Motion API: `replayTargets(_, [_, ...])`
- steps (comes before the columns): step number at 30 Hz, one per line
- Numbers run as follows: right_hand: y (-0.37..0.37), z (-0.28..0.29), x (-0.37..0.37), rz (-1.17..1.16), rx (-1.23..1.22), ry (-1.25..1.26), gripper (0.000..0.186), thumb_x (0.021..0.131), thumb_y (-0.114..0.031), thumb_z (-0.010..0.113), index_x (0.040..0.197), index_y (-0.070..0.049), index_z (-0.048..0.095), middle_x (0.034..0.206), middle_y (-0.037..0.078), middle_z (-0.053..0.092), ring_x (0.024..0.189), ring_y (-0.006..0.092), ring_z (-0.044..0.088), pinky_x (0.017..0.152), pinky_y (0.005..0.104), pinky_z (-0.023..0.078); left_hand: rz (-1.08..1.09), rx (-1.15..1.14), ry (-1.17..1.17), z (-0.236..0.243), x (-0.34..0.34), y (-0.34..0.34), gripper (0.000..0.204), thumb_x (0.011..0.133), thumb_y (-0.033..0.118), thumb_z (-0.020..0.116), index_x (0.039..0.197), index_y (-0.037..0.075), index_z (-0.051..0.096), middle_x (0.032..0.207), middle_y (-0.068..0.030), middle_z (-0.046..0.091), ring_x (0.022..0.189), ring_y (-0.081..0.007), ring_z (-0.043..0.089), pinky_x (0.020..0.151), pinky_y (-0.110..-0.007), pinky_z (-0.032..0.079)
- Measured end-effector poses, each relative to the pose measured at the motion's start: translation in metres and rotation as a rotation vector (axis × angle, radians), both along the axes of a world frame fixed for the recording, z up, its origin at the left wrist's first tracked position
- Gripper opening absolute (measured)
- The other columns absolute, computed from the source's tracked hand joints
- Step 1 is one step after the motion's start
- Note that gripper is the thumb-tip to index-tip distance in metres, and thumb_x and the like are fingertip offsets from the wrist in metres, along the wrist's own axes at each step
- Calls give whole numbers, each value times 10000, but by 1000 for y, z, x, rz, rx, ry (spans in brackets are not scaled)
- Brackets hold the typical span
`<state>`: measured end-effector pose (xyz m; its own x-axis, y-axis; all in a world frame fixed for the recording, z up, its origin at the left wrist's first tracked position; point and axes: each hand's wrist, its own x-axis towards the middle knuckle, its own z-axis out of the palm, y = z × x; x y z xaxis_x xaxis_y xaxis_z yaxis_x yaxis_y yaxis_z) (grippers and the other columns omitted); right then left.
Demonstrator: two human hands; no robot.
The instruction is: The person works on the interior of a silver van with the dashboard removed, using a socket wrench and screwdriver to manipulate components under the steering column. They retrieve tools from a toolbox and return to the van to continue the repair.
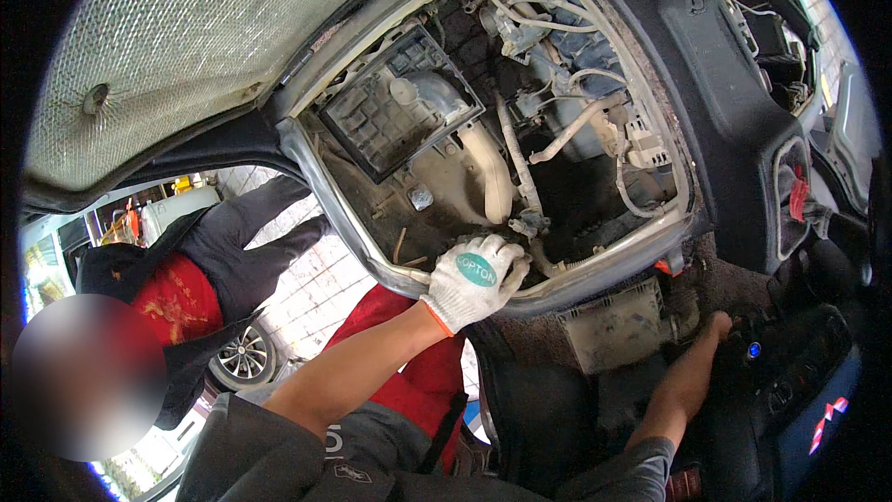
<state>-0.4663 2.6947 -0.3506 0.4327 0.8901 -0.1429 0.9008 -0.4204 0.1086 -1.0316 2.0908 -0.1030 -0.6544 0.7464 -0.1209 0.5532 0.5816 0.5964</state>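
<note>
My left hand [476, 281], in a white knit glove with a green patch, is at the near rim of the engine bay opening [567, 288]. Its fingers curl down and in; whatever they grip is hidden below them. Just beyond the glove are the lower end of a beige hose [488, 177] and a dusty pipe joint [530, 223]. Farther back lies an uncovered black air filter box [400, 102]. Bare and partly in shadow, my right hand [720, 325] reaches to the dark console, close to a round blue-lit button [754, 350]. Its fingers cannot be made out.
A raised cover with silvery woven lining [186, 37] hangs over the left side. Several hoses and the dusty engine [567, 46] fill the bay's far right. To the left, another person in a red top [181, 297] is near a car wheel [246, 353]. Black trim [743, 149] borders the right.
</note>
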Motion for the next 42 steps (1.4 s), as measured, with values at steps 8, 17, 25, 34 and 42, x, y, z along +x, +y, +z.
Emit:
replayTargets(8, [-2,61,-50,118,151,99,475,1169,-313,486,1495,-10,651,1540,283,645,1368,453,665,1122,554,556,-32,-25,3,1,-1,2,169,974,283,810,1070,150,769,1010,-93,748,914,-329,765,806,-465,629])
replayTargets(17, [-135,154,-262,-91,248,621,516,1170,-323,505,1321,102,754,1388,364,725,1224,491,754,1026,585,615,-32,-9,77,-10,6,4,164,1005,230,789,1127,127,751,1021,-141,753,902,-363,762,825,-476,632])
replayTargets(25, [-325,50,-279,33,286,780,614,1240,-414,480,1652,40,489,1584,313,606,1344,440,670,1070,509,572,-37,-23,68,-13,7,2,155,1047,271,769,1126,137,761,1082,-109,771,966,-356,767,843,-462,622])
replayTargets(34, [-553,133,-328,-14,130,635,528,1125,-315,612,1547,1,596,1570,318,595,1437,528,574,1217,575,480,-79,-183,41,-15,9,-3,339,1084,419,688,1211,110,745,1149,-166,745,1057,-388,757,908,-511,624])
replayTargets(42, [-751,120,-279,83,-498,810,439,1048,-420,618,1183,-60,832,1191,283,796,1154,502,753,995,564,601,280,147,-516,50,-2,-32,495,1173,408,646,1515,53,610,1409,-169,731,1251,-288,738,1083,-446,601])
